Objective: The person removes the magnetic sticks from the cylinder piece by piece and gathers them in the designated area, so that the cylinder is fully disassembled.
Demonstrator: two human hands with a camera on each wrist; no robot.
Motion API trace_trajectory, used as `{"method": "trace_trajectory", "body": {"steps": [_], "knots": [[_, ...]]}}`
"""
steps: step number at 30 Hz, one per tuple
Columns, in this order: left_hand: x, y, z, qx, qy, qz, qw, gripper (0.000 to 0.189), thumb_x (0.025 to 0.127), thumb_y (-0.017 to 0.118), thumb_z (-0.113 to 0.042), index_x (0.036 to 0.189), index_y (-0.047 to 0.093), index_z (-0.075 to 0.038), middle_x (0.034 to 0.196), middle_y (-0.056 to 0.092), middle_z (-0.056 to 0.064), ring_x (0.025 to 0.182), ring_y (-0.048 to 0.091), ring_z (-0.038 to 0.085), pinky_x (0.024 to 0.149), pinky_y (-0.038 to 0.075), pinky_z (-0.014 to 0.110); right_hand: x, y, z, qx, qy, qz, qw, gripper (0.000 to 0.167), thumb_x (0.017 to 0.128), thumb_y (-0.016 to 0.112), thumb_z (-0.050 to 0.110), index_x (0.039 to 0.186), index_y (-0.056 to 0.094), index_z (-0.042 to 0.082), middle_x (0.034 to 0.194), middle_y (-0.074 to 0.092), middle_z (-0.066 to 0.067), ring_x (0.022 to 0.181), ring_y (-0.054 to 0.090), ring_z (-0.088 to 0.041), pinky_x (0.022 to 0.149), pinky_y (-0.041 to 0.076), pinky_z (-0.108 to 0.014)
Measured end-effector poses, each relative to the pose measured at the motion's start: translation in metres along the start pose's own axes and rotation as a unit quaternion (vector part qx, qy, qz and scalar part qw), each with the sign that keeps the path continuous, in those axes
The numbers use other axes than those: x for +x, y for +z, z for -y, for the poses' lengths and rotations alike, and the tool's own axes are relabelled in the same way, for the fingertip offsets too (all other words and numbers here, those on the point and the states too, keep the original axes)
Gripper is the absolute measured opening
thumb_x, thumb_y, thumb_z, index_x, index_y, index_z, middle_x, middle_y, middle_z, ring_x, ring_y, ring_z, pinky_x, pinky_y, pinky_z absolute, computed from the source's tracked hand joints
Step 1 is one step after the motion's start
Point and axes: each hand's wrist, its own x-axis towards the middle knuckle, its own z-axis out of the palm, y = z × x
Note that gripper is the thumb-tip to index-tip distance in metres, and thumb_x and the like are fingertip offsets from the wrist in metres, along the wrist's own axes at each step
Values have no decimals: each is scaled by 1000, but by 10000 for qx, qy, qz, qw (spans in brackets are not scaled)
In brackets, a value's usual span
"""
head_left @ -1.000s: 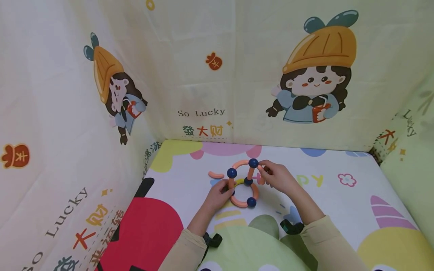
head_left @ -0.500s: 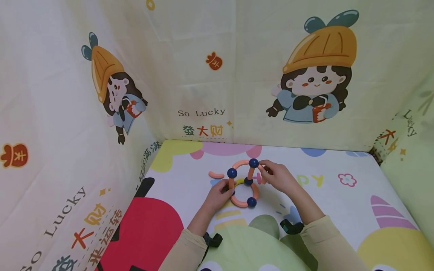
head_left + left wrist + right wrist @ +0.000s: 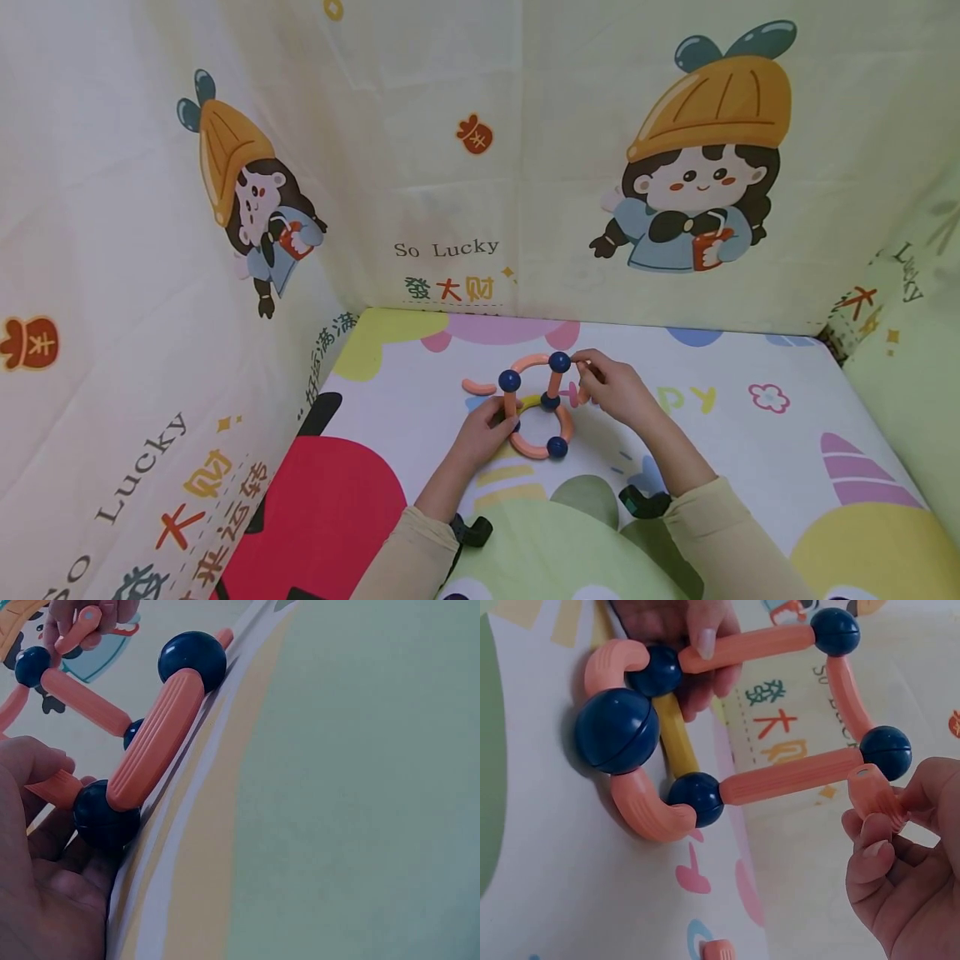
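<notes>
A toy frame of magnetic rods and navy balls stands on the printed table cover. Its base is a ring of curved rods, one of them a yellow rod (image 3: 677, 739). Two upright straight rods (image 3: 791, 776) rise from it, capped by a left top ball (image 3: 509, 381) and a right top ball (image 3: 559, 362), joined by a curved orange rod (image 3: 531, 362). My left hand (image 3: 480, 433) grips the left upright rod (image 3: 750, 649) low down, near its bottom ball (image 3: 107, 815). Between thumb and fingers, my right hand (image 3: 617, 390) pinches another curved orange rod (image 3: 875, 796), its end close by the right top ball.
A loose curved orange rod (image 3: 478, 387) lies on the cover left of the frame. Another orange rod end (image 3: 718, 949) shows at the bottom edge of the right wrist view. A printed cloth wall (image 3: 555, 287) rises behind the table, with more cloth at both sides.
The top of the frame has shifted slightly to the left. The right hand keeps its curved rod beside the right top ball, and the left hand has barely moved.
</notes>
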Motion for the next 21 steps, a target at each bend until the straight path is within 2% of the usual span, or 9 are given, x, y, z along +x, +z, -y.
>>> {"method": "trace_trajectory", "body": {"steps": [6, 12, 18, 21], "knots": [[0, 0, -1, -32, -33, 5, 10000, 35, 97, 63, -32, 130, 63, -22, 128, 66, -6, 126, 57, 18, 106, 44, 47, -2, -1, -5, 164, 128, 23, 9998, 32, 104, 49, 31, 135, 51, 24, 78, 64, -5, 66, 54, -22, 60, 50, -32], [1, 1, -3, 11, -63, -2, 10000, 33, 97, 63, -33, 128, 64, -22, 125, 67, -6, 123, 58, 19, 105, 45, 46, -5, -3, -16, 386, 213, 43, 9990, 34, 102, 52, 36, 134, 52, 23, 85, 65, -11, 65, 57, -23, 64, 51, -34], [2, 2, -3, -6, -120, -6, 9999, 31, 97, 62, -33, 127, 65, -23, 123, 67, -8, 122, 58, 19, 105, 44, 47, -9, -7, -31, 904, 380, 168, 9950, 38, 100, 56, 43, 132, 53, 23, 94, 66, -12, 74, 61, -24, 77, 55, -44], [1, 2, -3, -17, -106, -30, 9999, 31, 97, 63, -33, 126, 65, -24, 123, 68, -8, 122, 58, 19, 105, 44, 47, -11, -9, -38, 1150, 466, 130, 9922, 41, 99, 58, 42, 132, 54, 18, 100, 66, -12, 79, 63, -25, 77, 57, -40]]}}
